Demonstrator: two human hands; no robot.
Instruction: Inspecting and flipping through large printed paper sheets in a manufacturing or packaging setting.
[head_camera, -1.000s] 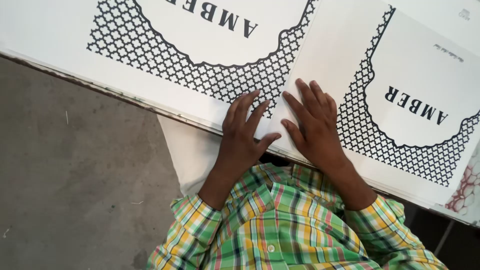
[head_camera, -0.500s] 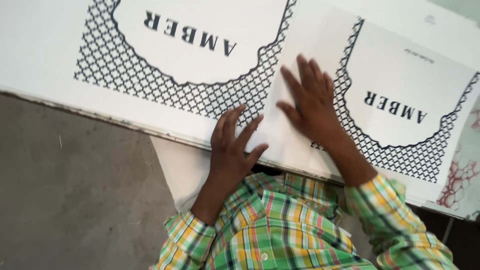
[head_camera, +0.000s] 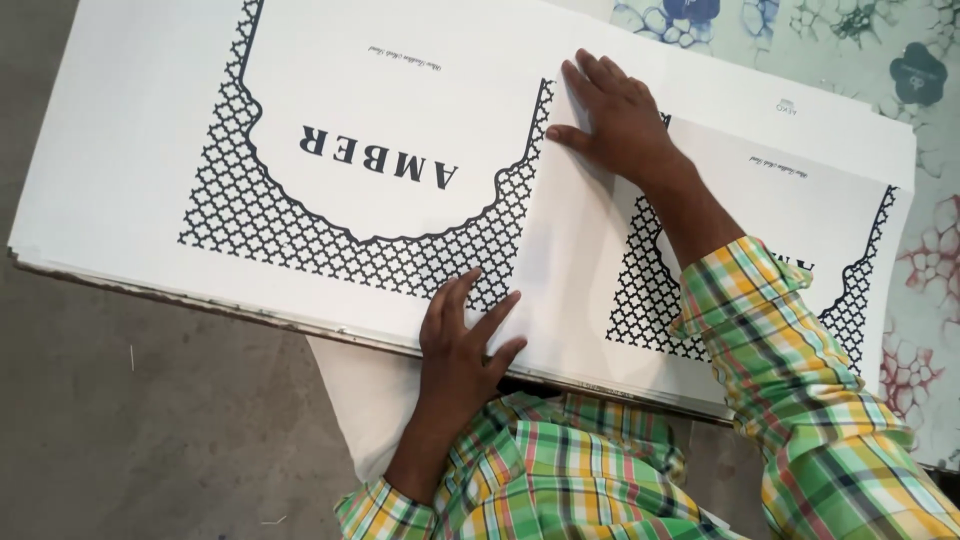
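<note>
Left hand (head_camera: 462, 345): flat, fingers spread, gripping nothing, pressing the near edge of the stack of white printed sheets (head_camera: 150, 180). Right hand (head_camera: 618, 120): flat, at 1 o'clock from the left, palm on the top sheet. Right sleeve (head_camera: 790, 370) covers part of the lattice print. Stack's underside hidden; floral cloth (head_camera: 930, 250) at 3 o'clock, cut off.

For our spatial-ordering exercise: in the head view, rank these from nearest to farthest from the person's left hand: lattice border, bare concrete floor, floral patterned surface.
From the left hand:
1. Lattice border, under its fingertips.
2. Concrete floor, lower left.
3. Floral patterned surface, far upper right.
</note>
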